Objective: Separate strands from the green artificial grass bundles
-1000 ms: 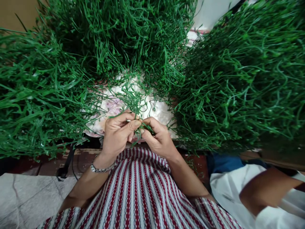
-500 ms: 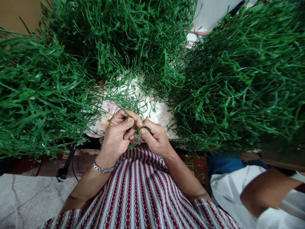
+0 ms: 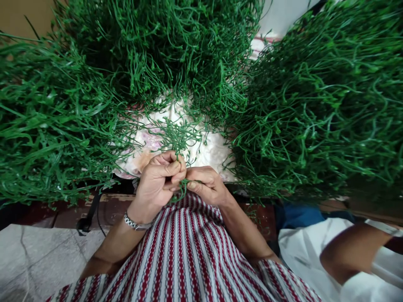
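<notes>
Right hand point(image 3: 209, 187): moved slightly lower than in the earlier frame, while the left hand point(image 3: 153, 184) has turned so that stem tips fan out above its knuckles.
Left fingers: pinched around a small bunch of green stems point(image 3: 178, 136), thumb against forefinger.
Right fingers: thumb and forefinger closed on a thin green strand point(image 3: 189, 181), close beside the left fingers.
Bunch: upper ends spread over the pale cloth, lower ends curling beneath the hands.
Cloth: white floral sheet point(image 3: 217, 157), with pinkish-purple and orange patches, among the heaps.
Heaps: left heap point(image 3: 56, 126), far heap point(image 3: 151, 42) and right heap point(image 3: 315, 113), all tangled green stems, many in the far and right ones tipped with small buds.
Left wrist: metal link band point(image 3: 134, 224).
Lap: red, white and dark striped garment point(image 3: 185, 251).
Near edge: worn brown bench point(image 3: 115, 209), black strap point(image 3: 91, 214).
Right side: another person in white clothing point(image 3: 307, 243).
Lower left: grey tiled floor point(image 3: 50, 251).
</notes>
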Demonstrator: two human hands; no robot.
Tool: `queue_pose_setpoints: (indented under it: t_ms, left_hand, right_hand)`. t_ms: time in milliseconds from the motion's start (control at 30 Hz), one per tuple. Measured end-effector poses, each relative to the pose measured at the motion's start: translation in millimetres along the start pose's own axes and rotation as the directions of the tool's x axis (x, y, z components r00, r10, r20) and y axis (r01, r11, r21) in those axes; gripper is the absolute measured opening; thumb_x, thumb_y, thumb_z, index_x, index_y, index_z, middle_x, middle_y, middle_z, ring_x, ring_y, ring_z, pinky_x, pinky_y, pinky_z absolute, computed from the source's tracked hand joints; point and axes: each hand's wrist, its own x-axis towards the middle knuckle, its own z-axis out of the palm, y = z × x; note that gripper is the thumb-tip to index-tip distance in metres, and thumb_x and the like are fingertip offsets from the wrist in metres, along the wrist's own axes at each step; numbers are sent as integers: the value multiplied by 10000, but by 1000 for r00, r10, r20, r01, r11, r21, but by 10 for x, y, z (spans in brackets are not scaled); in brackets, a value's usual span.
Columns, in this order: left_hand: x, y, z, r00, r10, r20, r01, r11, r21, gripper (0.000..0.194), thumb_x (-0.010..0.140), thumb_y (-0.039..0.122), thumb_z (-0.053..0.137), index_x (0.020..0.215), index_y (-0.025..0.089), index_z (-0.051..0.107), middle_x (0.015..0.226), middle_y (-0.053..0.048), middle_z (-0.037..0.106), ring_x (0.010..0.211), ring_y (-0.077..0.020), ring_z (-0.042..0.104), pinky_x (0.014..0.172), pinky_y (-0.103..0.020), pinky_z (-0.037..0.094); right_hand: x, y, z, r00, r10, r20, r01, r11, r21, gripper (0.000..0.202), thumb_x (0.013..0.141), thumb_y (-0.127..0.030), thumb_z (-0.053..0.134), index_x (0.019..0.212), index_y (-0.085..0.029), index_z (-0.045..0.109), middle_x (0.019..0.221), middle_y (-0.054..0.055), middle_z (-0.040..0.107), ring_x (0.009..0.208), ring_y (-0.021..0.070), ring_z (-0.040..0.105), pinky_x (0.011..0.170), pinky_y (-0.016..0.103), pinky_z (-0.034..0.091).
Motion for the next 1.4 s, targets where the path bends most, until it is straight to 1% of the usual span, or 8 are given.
queue_pose_setpoints:
  t_ms: [133, 267, 400, 600, 867, 1067, 1233, 1400]
  left_hand:
    - [-28, 82, -37, 998, 41, -42, -43, 997, -64, 146, 630, 146, 674, 597, 127, 533, 446, 46, 453, 331, -20, 299, 295, -138, 185]
    - [-5, 202, -28, 899, 418, -130, -428, 902, -53, 214, 606, 102, 675, 537, 148, 478, 403, 76, 383, 328, -31, 310, 330, -172, 272]
    - [55, 150, 70, 975, 221, -27, -219, 974, 65, 160, 634, 151, 695, 672, 161, 540, 493, 67, 477, 342, -21, 336, 345, -168, 274]
    - [139, 51, 92, 967, 254, 27, -256, 962, 95, 156, 696, 200, 646, 660, 161, 499, 521, 69, 432, 365, -17, 327, 362, -154, 294]
    - [150, -93, 116, 917, 384, -112, -371, 921, 122, 154, 680, 168, 651, 689, 174, 497, 642, 42, 541, 428, -35, 429, 360, -136, 312]
    - [157, -198, 97, 892, 438, -114, -392, 874, 288, 132, 694, 163, 658, 640, 161, 538, 581, 47, 485, 500, -39, 446, 471, -122, 374]
    - [156, -234, 58, 882, 466, -74, -380, 795, 472, 106, 723, 153, 629, 640, 165, 564, 536, 52, 448, 509, -53, 426, 469, -128, 350]
    - [181, -237, 51, 893, 445, -71, -367, 809, 460, 103, 701, 178, 666, 637, 161, 586, 550, 40, 517, 506, -62, 470, 477, -146, 390]
  right_hand:
    - [-83, -5, 77, 997, -45, -65, 49, 997, 66, 214, 896, -239, 452, 704, -150, 487, 597, -17, 423, 544, 76, 415, 539, 207, 332]
    - [-215, -64, 93, 984, -36, -175, 66, 984, 165, 231, 902, -277, 430, 701, -171, 471, 573, -15, 436, 528, 92, 425, 521, 224, 350]
    - [-225, -143, -35, 942, 79, -326, -102, 993, -55, 199, 898, -232, 407, 713, -182, 456, 634, 3, 448, 581, 111, 437, 559, 250, 362]
    - [-149, -228, -95, 953, 123, -277, -221, 908, -357, 154, 899, -218, 409, 780, -173, 497, 689, 20, 489, 659, 122, 469, 627, 255, 376]
    - [-148, -142, 117, 902, 272, -335, -328, 937, -122, 340, 895, -427, 414, 1096, -163, 489, 778, 20, 529, 674, 116, 500, 616, 234, 417]
    - [-79, -90, 239, 817, 122, -564, -315, 913, -260, 264, 850, -295, 512, 1093, -191, 505, 884, 38, 602, 708, 118, 561, 648, 238, 465]
    - [-50, -95, 249, 823, -44, -567, -286, 830, -479, 250, 826, -167, 510, 1072, -202, 539, 930, 48, 653, 779, 136, 614, 697, 252, 485]
    - [-110, -5, 241, 806, -152, -573, -227, 814, -535, 180, 824, -180, 491, 977, -207, 582, 807, 52, 660, 678, 153, 600, 635, 290, 474]
